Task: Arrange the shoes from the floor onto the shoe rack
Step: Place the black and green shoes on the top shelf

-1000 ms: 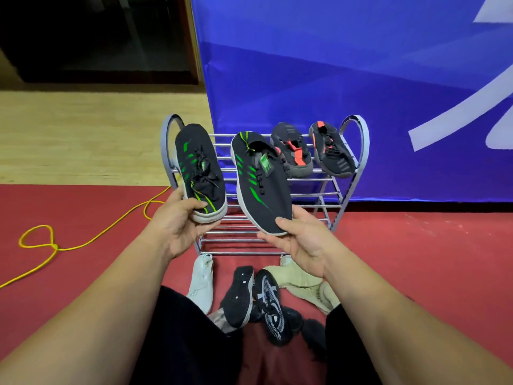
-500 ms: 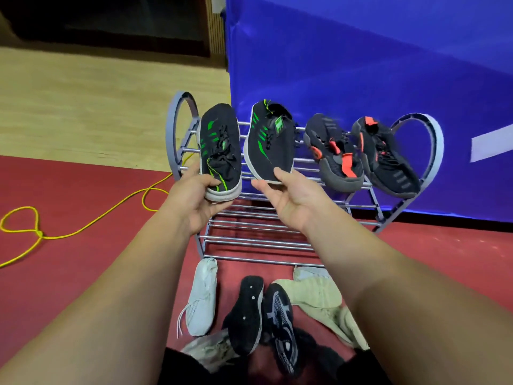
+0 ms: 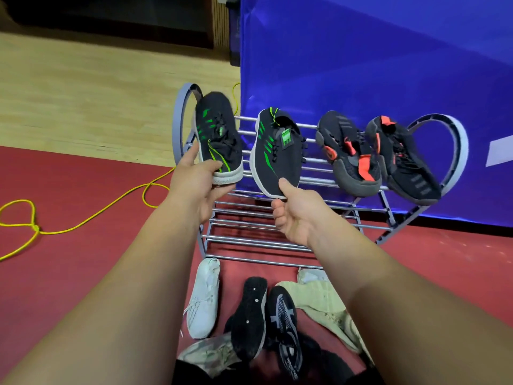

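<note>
The left hand (image 3: 194,184) grips the toe end of a black knit sneaker with green stripes and a white rubber sole (image 3: 219,137), thumb lying across the top of the toe and fingers wrapped under the sole. This first green-striped sneaker is tilted, heel up and away from the person, over the left end of the top shelf of the grey metal-tube shoe rack with looped side frames (image 3: 249,240). It may be touching the top bars, but the hand and the shoe itself hide the contact.

The right hand (image 3: 297,209) pinches the toe of the matching black knit sneaker with green stripes and a green tag on its laces (image 3: 277,154), thumb pressed on the toe cap and fingers curled beneath it. This second green-striped sneaker lies sloped on the top shelf, just beside the first and directly ahead of the hand.

Further right on the same shelf sit two black sneakers with orange-red accents (image 3: 349,159), toes toward the person, side by side.

On the red mat (image 3: 69,204) in front of the rack, below both forearms, lie a white lace-up sneaker (image 3: 204,301), a black shoe turned sole-up (image 3: 248,318), a black shoe with a grey pattern (image 3: 283,329), a pale yellow-green shoe (image 3: 324,304) and a camouflage-print shoe (image 3: 208,354). A yellow cord (image 3: 83,223) loops across the mat at left. A blue banner (image 3: 361,65) stands behind the rack.
</note>
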`<state>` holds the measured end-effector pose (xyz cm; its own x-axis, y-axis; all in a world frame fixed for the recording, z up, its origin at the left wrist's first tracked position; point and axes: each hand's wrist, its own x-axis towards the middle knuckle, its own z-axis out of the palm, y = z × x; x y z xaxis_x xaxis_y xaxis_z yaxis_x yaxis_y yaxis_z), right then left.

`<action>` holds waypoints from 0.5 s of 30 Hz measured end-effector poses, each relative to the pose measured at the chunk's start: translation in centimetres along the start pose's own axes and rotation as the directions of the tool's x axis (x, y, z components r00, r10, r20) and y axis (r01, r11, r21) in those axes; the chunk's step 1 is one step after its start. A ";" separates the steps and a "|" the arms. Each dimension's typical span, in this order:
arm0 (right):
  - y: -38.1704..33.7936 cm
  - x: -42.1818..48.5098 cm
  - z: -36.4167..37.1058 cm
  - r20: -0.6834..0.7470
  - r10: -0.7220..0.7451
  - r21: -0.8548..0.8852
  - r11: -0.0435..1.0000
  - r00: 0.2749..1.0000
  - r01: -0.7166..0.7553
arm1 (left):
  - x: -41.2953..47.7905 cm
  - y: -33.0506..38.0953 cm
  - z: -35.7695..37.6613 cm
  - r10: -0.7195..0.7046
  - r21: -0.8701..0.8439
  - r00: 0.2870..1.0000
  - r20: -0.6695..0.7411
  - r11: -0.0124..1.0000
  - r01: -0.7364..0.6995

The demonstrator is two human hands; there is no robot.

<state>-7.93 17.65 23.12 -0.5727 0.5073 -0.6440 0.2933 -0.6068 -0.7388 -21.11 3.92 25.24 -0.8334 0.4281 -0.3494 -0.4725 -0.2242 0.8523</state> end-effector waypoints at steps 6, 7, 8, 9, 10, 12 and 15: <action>0.0 -0.1 0.4 0.054 -0.044 0.032 0.999 0.998 0.042 | 0.7 -0.8 -0.6 -0.071 -0.034 0.989 -0.128 0.997 0.068; -0.2 0.0 0.5 0.051 -0.054 0.037 0.998 0.997 0.052 | 0.6 -0.8 -0.5 -0.078 -0.011 0.990 -0.115 0.997 0.077; -0.3 0.1 0.5 0.046 -0.061 0.045 0.997 0.997 0.059 | 0.6 -0.8 -0.4 -0.074 0.009 0.993 -0.096 0.997 0.075; -0.6 0.2 0.6 0.043 -0.062 0.055 0.997 0.997 0.060 | 0.7 -0.9 -0.4 -0.062 0.021 0.994 -0.089 0.998 0.064; -0.9 0.2 0.7 0.041 -0.056 0.064 0.997 0.998 0.054 | 0.8 -0.9 -0.4 -0.048 0.032 0.995 -0.090 0.998 0.051; -1.4 0.3 1.0 0.035 -0.030 0.053 0.998 0.999 0.028 | 1.0 -0.8 -0.7 -0.023 0.045 0.995 -0.094 0.999 0.028; -1.6 0.4 1.3 0.013 -0.001 0.023 1.000 1.000 0.000 | 1.3 -0.9 -1.0 -0.025 0.029 0.997 -0.079 0.999 0.028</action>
<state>-9.62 18.03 24.25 -0.5825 0.4998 -0.6410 0.2752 -0.6208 -0.7341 -22.06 3.79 23.58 -0.8413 0.3630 -0.4006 -0.4870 -0.1871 0.8531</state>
